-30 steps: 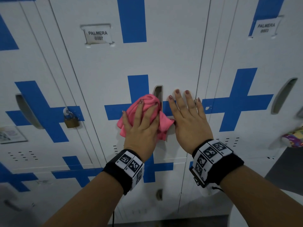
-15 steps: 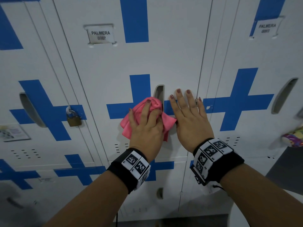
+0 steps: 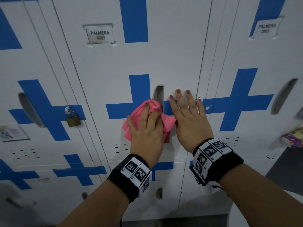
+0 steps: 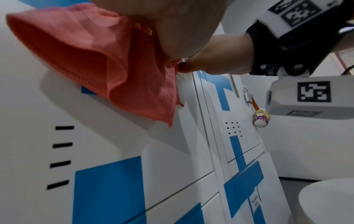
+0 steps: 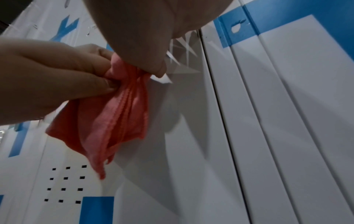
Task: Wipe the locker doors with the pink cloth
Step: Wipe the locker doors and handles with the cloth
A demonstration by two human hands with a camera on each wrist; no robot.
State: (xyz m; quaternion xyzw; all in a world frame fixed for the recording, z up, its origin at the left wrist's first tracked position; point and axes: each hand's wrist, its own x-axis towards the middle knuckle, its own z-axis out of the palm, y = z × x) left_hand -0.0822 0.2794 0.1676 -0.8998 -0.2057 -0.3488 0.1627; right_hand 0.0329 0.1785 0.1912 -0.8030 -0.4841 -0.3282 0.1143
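Padlock (image 3: pixel 73 119) hangs on left door, untouched. Left hand (image 3: pixel 147 128) grips bunched cloth (image 3: pixel 153 104), fingers curled into folds, presses it on middle door (image 3: pixel 172 63) at blue cross, just beside handle recess (image 3: pixel 158 94); loose corner droops below palm (plain in wrist views). Right hand (image 3: pixel 191 118) flat on same door, fingers straight and spread, holds nothing, apparently bracing. Step: wiping mid-door round handle. Next move likely calls for firm pressure, sweep across remaining panel, cloth kept clear of recess edge.
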